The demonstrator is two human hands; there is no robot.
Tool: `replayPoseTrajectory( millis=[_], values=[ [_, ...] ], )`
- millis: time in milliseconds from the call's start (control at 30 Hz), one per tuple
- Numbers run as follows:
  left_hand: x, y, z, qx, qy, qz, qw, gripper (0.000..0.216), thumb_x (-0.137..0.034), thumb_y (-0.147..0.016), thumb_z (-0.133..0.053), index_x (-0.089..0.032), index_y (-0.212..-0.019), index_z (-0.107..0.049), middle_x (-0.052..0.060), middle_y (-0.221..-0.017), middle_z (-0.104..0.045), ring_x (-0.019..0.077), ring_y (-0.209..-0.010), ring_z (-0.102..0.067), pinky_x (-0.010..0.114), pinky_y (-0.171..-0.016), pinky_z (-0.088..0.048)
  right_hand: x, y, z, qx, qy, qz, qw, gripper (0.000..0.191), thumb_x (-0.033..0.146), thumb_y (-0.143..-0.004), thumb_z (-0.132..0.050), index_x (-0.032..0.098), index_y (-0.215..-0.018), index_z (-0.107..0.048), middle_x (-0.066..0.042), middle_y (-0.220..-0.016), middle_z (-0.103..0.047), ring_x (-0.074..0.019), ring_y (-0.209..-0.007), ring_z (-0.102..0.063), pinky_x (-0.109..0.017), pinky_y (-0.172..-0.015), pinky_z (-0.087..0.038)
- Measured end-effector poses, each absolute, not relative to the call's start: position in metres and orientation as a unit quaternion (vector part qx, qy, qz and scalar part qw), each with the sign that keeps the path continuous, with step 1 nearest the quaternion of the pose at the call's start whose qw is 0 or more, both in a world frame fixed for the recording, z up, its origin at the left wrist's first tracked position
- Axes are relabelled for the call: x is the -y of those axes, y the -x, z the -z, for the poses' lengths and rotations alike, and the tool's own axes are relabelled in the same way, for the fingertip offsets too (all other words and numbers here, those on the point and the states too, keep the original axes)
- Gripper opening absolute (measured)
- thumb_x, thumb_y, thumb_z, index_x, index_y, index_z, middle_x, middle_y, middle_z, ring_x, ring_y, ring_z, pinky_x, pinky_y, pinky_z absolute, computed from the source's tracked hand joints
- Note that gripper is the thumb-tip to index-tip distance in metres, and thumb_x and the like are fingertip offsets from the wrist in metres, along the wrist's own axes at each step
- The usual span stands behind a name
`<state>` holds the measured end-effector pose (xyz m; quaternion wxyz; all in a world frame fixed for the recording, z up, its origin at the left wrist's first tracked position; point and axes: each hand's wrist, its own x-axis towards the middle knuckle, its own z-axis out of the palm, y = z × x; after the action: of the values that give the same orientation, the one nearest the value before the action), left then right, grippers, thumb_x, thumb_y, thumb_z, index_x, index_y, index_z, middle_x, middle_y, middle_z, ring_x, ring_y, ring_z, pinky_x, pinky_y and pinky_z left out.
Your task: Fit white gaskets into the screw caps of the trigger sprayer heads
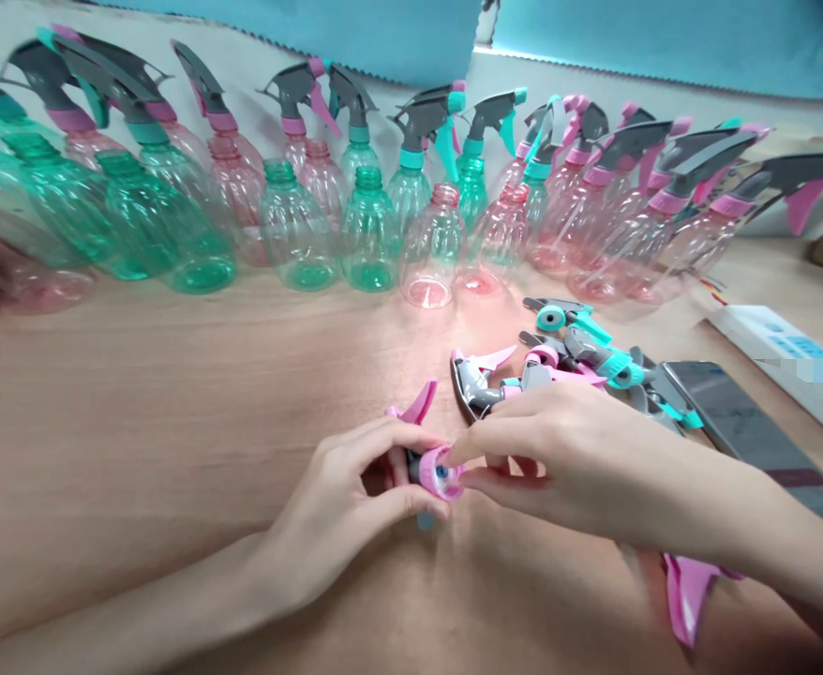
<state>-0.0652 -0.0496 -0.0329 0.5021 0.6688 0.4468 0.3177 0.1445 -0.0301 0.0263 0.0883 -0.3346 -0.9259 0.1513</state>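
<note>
My left hand (pixel 345 502) is closed around a pink and grey spray-trigger head (pixel 434 466), whose pink lever sticks up past my fingers. My right hand (pixel 559 450) pinches the pink screw collar of that same head from the right, thumb and forefinger pressed together on it. Both hands meet low over the wooden table (pixel 172 394). Just beyond my right hand lies a small heap of loose trigger heads (pixel 566 352) in pink, teal and grey.
Along the back stand several clear green bottles (pixel 299 234) and pink bottles (pixel 446 248), some capped with trigger heads, some uncapped. A phone (pixel 741 422) and a white box (pixel 784 352) lie at the right. A pink part (pixel 685 595) shows under my right forearm.
</note>
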Motion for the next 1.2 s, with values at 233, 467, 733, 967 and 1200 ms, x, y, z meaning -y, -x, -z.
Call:
replayPoseTrajectory(
  millis=[233, 467, 733, 967, 1200],
  values=[
    [0.048, 0.066, 0.033, -0.450, -0.677, -0.317, 0.488, 0.023, -0.017, -0.071, -0.075, -0.024, -0.092, -0.068, -0.006, -0.067, -0.059, 0.0096, -0.061, -0.050, 0.021, -0.059, -0.039, 0.031, -0.138, -0.016, 0.917, 0.311, -0.208, 0.141, 0.015, 0.012, -0.080, -0.057, 0.020, -0.085, -0.069, 0.004, -0.059, -0.059, -0.0076, -0.050, -0.048, -0.021, -0.051, -0.031],
    [0.049, 0.067, 0.036, -0.447, -0.674, -0.332, 0.486, 0.023, -0.019, -0.078, -0.067, -0.023, -0.100, -0.063, -0.003, -0.073, -0.062, 0.0129, -0.067, -0.055, 0.024, -0.062, -0.043, 0.036, -0.127, -0.005, 0.881, 0.377, -0.168, 0.231, 0.014, 0.017, -0.081, -0.059, 0.020, -0.080, -0.072, 0.004, -0.055, -0.061, -0.0074, -0.047, -0.049, -0.021, -0.050, -0.032],
    [0.049, 0.091, 0.016, -0.435, -0.819, -0.318, 0.196, 0.027, -0.019, -0.088, -0.056, -0.027, -0.113, -0.061, -0.001, -0.108, -0.065, 0.0085, -0.063, -0.052, 0.020, -0.061, -0.041, 0.041, -0.144, -0.031, 0.886, 0.407, -0.088, 0.204, 0.015, 0.024, -0.085, -0.057, 0.024, -0.086, -0.071, 0.005, -0.061, -0.066, -0.0079, -0.050, -0.052, -0.022, -0.052, -0.034],
    [0.029, 0.148, 0.006, -0.536, -0.811, -0.219, 0.085, 0.032, -0.035, -0.089, -0.054, -0.033, -0.120, -0.060, -0.001, -0.101, -0.067, 0.0131, -0.060, -0.049, 0.024, -0.062, -0.039, 0.041, -0.156, -0.050, 0.874, 0.426, -0.068, 0.223, 0.013, 0.028, -0.084, -0.058, 0.026, -0.087, -0.070, 0.005, -0.063, -0.068, -0.0086, -0.048, -0.054, -0.023, -0.048, -0.036],
    [0.021, 0.168, -0.007, -0.527, -0.827, -0.160, 0.113, 0.039, -0.037, -0.087, -0.054, -0.038, -0.125, -0.055, -0.001, -0.113, -0.067, 0.0213, -0.083, -0.062, 0.026, -0.066, -0.044, 0.040, -0.169, -0.063, 0.859, 0.466, -0.101, 0.189, 0.021, 0.038, -0.084, -0.058, 0.029, -0.100, -0.068, 0.003, -0.073, -0.070, -0.0112, -0.058, -0.061, -0.024, -0.049, -0.041]
  ],
)
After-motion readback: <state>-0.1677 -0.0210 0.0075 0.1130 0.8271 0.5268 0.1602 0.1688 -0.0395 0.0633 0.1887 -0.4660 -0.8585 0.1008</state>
